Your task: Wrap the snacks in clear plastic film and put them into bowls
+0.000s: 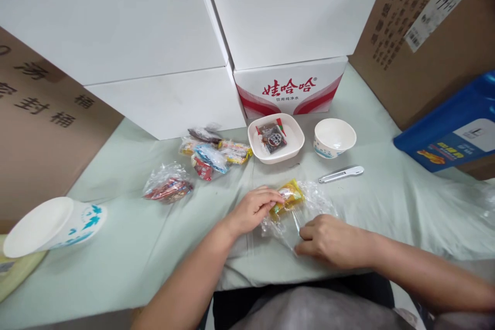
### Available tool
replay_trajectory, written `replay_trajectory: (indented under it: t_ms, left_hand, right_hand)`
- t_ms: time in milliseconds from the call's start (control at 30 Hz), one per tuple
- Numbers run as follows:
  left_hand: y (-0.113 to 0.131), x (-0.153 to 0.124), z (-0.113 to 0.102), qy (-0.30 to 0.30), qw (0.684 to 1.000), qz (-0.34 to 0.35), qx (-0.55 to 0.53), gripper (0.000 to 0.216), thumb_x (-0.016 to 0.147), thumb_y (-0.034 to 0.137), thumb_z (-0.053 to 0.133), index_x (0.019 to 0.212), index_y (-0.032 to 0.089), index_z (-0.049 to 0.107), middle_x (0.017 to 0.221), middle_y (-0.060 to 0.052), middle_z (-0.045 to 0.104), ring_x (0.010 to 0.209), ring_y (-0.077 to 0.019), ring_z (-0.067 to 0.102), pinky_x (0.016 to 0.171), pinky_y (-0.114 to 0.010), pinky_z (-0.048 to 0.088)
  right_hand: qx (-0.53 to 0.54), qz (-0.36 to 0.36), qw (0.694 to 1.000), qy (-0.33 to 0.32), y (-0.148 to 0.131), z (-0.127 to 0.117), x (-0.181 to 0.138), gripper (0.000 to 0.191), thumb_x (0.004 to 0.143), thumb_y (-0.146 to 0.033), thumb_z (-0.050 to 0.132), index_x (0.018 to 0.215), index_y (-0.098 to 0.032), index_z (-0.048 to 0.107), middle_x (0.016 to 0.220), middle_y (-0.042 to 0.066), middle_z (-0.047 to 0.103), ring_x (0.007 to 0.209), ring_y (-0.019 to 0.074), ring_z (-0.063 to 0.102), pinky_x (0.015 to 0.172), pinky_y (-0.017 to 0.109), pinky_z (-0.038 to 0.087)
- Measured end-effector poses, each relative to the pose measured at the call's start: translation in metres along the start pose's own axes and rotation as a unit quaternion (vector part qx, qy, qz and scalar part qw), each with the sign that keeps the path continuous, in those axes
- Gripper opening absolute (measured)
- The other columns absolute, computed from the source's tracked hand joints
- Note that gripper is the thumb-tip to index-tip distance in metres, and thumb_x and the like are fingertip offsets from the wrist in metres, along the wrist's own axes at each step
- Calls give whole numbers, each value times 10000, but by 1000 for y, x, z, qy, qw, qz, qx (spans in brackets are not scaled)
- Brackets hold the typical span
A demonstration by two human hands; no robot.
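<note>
Near the front of the table, my left hand [253, 210] has its fingers closed on the end of a yellow packet [293, 193]. Around and under the packet lies a crinkled clear plastic bag [285, 231]; whether the packet is wholly inside it I cannot tell. My right hand [332, 241] pinches the near right edge of that bag. Beyond my hands, a white box cutter [342, 174] rests on the cloth. A white square tray [296, 152] holds small dark and red packets [274, 138]. To its right stands a white paper bowl [335, 136].
Several wrapped packets [212, 154] and a bag of red packets [170, 188] lie left of the tray. Stacked paper bowls [58, 227] lie tilted at far left. White boxes [288, 90], brown cartons [421, 36] and a blue package [444, 129] surround the green cloth [127, 263].
</note>
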State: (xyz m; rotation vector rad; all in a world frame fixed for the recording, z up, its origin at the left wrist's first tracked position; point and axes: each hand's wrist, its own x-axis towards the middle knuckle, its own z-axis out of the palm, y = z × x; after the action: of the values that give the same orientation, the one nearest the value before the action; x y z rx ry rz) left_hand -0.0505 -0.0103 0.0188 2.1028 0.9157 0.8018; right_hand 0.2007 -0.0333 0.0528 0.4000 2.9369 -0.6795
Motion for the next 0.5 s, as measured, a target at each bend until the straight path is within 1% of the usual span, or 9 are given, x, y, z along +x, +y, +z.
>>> replay_trajectory:
  t_ms: [100,133,200,233,300,333,400,467,500]
  left_hand:
    - [5,-1,-1,6,999,2,34,207,934,300,538,1056,227,688,1019,-70,728,962,-201,653,873,-373,521]
    - [7,-2,0,9,998,-3,60,246,882,371,625,1077,232,677,1061,-76,709,991,-218,639,900,-397,512]
    - [12,-3,3,21,993,-21,114,528,698,498,788,1134,238,645,1169,-94,646,1083,-269,594,964,-455,483]
    - [13,-4,6,32,990,-33,132,634,629,517,828,1162,240,625,1217,-101,609,1132,-290,566,993,-477,465]
    - [11,-6,11,66,988,-67,124,623,658,469,815,1194,244,591,1250,-98,573,1162,-290,549,1003,-473,461]
    - [7,-6,12,94,986,-93,98,537,724,425,769,1193,244,580,1232,-90,580,1119,-267,576,966,-445,488]
    - [-5,-6,13,168,971,-168,19,392,824,371,656,1177,232,559,1155,-73,614,928,-201,636,809,-360,541]
    - [-18,-5,9,239,938,-246,-48,371,834,402,621,1142,208,548,1065,-62,638,733,-151,625,652,-292,527]
    - [-23,-5,5,270,922,-270,-60,387,816,422,631,1119,196,547,1034,-60,641,696,-143,614,617,-277,513]
  right_hand:
    - [19,1,999,-27,-6,6,-13,208,907,-181,477,1004,-196,660,795,42,634,658,161,554,593,305,297]
    - [31,8,999,-37,-7,7,-18,216,893,-199,500,1040,-198,658,800,45,644,667,168,567,595,303,304]
    - [62,29,996,-63,-10,6,-26,300,856,-281,571,1139,-209,642,811,49,668,684,190,597,594,300,320]
    - [80,42,993,-79,-11,4,-29,371,830,-325,607,1184,-214,629,821,52,681,687,202,610,590,300,327]
    - [114,70,985,-111,-13,-2,-34,496,780,-380,659,1247,-221,606,853,63,704,692,223,633,581,300,342]
    - [129,82,980,-126,-13,-5,-36,527,770,-388,667,1265,-221,598,867,68,713,700,232,642,581,300,352]
    - [156,99,972,-145,-12,-9,-36,546,765,-388,669,1278,-216,597,889,79,724,730,245,658,593,303,376]
    - [175,106,967,-149,-10,-10,-35,555,762,-390,674,1281,-209,599,896,84,726,759,252,665,604,303,393]
    - [183,106,966,-150,-10,-9,-35,561,756,-391,681,1280,-207,601,886,80,725,760,251,665,599,299,395]
